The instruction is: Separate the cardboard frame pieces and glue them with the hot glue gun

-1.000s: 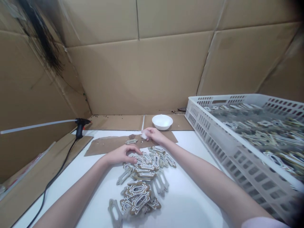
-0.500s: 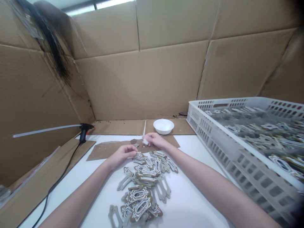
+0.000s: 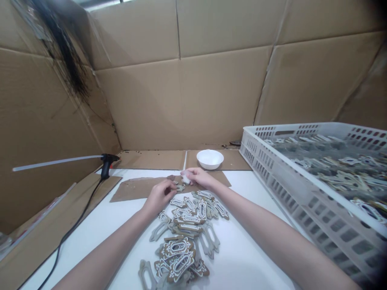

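My left hand (image 3: 162,195) is closed in a pinch on a small ornate frame piece (image 3: 180,188), above the front edge of a brown cardboard strip (image 3: 133,189). In the fingers of my right hand (image 3: 198,177) is a white wad (image 3: 186,177), which looks soft; its exact kind is unclear. The two hands are close together but apart. Below them a loose pile of flat frame pieces (image 3: 187,217) lies on the white table. Some show brown faces with white scroll patterns, others plain grey backs. Each has a long opening in the middle.
A white bowl (image 3: 210,159) stands behind my right hand. At the right, a large white plastic crate (image 3: 266,177) holds many similar pieces in layers. A black glue gun (image 3: 106,166) with a long glue stick stands at the left, its cable (image 3: 72,233) running forward. Cardboard walls (image 3: 211,100) enclose the table.
My left hand has moved slightly up and right from the pile's far edge, with a frame piece now at its fingertips. My right hand stays nearly in place with the white wad.
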### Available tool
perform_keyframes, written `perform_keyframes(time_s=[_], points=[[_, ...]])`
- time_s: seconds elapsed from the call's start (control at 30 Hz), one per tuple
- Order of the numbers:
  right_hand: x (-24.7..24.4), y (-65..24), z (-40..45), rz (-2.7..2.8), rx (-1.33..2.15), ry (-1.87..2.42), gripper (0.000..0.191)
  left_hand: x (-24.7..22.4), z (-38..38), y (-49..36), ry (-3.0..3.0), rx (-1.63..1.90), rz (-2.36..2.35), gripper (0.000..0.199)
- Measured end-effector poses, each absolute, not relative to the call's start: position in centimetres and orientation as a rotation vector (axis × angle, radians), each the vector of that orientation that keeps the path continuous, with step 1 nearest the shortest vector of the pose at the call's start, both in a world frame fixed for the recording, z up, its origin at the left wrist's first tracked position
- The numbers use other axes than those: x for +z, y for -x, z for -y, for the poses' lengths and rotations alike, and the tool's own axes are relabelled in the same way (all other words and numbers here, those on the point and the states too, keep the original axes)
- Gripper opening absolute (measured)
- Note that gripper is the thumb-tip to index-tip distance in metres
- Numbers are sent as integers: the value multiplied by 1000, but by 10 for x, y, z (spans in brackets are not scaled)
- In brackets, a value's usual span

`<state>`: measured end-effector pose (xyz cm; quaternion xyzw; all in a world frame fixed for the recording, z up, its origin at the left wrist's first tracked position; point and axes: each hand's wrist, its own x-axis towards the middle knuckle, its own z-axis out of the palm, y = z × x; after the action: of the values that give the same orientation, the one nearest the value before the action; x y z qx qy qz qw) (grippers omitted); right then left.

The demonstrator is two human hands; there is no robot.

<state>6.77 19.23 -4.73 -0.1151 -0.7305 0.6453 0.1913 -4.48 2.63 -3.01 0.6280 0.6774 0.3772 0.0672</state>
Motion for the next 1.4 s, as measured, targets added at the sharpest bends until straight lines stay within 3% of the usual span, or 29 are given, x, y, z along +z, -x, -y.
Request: perform_keyframes(time_s=[0.23,0.5,0.67,0.87,1.4], points=[[-37,-74,-188,2129,1846,300,28,-29,-23,45,-1954,1024,-2167,15],[-20,-75,-171,2246,1886,181,26,-23,-22,42,-1927,1333,-2328,24],[-17,-73,-163,2269,1925,135,23,-24,-21,41,-2084,1323,-2282,16],[-23,-72,-169,2194,1999,135,25,-24,-20,40,-1852,1321,-2465,15],[-39,-75,-192,1985,2109,268,26,-34,-21,56,-2475,806,-2089,16]])
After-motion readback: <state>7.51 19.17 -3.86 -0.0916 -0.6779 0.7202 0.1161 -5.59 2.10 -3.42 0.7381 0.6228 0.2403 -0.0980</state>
